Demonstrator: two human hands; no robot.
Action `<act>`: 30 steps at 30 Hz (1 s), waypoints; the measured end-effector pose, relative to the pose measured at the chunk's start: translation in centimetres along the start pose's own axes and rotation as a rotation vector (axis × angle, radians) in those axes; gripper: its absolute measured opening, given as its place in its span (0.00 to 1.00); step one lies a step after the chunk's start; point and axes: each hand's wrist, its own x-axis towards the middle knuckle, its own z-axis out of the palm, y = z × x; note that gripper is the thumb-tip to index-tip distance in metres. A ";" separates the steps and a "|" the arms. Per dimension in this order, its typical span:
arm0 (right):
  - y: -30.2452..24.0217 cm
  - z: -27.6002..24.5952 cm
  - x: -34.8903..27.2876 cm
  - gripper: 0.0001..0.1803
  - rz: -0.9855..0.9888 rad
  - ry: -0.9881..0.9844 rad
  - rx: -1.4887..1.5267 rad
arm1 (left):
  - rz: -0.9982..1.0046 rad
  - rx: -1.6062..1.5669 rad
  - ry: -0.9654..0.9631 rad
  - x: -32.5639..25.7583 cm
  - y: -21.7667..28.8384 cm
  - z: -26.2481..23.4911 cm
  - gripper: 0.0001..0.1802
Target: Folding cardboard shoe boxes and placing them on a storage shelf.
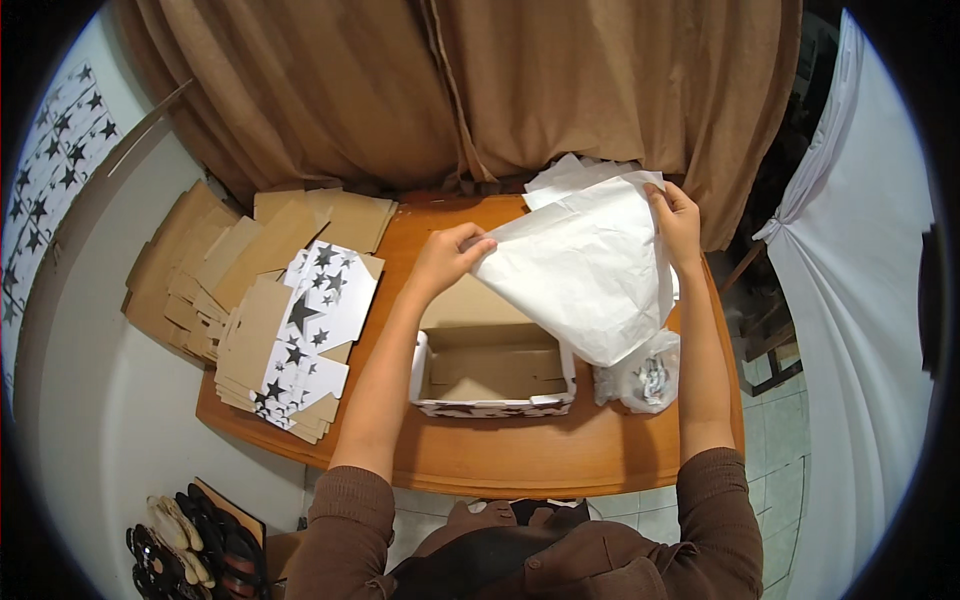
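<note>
The left hand [452,262] and right hand [677,222] pinch white tissue paper [585,270] in a two-handed grip, upper right of centre. It partly hides the cardboard box [495,407]; the plastic bag [650,385] has unclear contents.

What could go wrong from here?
Tear or slip: left fingers and right fingers pinch only the edges of the crinkled white paper sheet.
Snag: in view its lower corner overlaps the translucent plastic bag; it might catch there.
Crumple: it also overlaps the rear flap of the star-printed cardboard box, so could fold against it.
</note>
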 end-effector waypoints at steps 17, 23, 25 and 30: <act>-3.4 5.3 -7.0 0.08 -0.154 -0.288 -0.247 | 0.532 0.582 0.255 -9.7 -6.1 -10.5 0.06; -3.0 0.4 -13.9 0.16 -0.332 -0.581 -0.473 | 0.549 0.676 0.162 -17.5 -9.0 -8.1 0.05; -3.3 0.5 -16.8 0.16 -0.182 -0.634 -0.607 | 0.550 0.662 0.098 -19.9 -10.2 -6.7 0.07; 0.2 0.6 -20.5 0.11 -0.030 -0.759 -0.751 | 0.487 0.641 -0.087 -23.1 -12.0 -4.0 0.06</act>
